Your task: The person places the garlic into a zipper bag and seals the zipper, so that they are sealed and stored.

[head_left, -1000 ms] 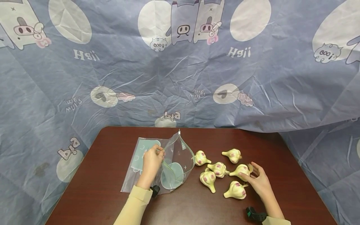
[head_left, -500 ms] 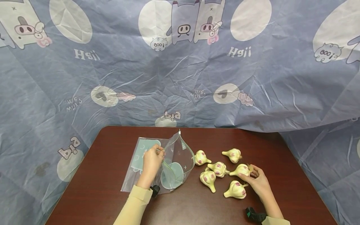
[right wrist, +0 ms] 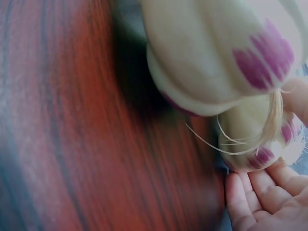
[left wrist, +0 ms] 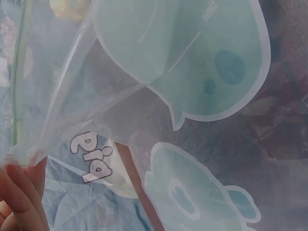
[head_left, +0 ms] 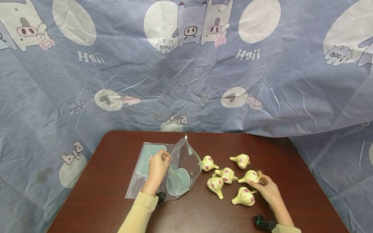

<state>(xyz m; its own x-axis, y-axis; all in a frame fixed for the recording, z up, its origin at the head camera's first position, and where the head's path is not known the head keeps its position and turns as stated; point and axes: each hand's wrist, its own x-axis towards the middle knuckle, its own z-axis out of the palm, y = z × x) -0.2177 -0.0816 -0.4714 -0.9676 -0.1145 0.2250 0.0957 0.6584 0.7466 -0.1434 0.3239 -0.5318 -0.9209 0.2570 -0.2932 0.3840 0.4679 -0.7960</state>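
My left hand (head_left: 158, 164) pinches the upper edge of a clear zip bag (head_left: 193, 161) with pale green cartoon prints. The bag's mouth gapes to the right; in the left wrist view the film (left wrist: 130, 110) fills most of the frame. My right hand (head_left: 268, 190) holds a garlic bulb (head_left: 250, 176) by its root end, thumb on the near side and fingers behind. The right wrist view shows those fingertips (right wrist: 262, 185) against that bulb (right wrist: 240, 125). Another garlic bulb (head_left: 244, 196) lies just in front of it, large in the right wrist view.
Several more bulbs lie between bag and right hand: a left bulb (head_left: 208, 163), a middle bulb (head_left: 226, 175), a near bulb (head_left: 216, 186) and a far bulb (head_left: 241, 160). All rest on a dark red-brown table (head_left: 198, 216). A blue printed cloth (head_left: 180, 81) hangs behind it.
The fingers of my right hand have closed in around the root end of the garlic bulb, the raised finger coming down. My left hand and the bag look unchanged.
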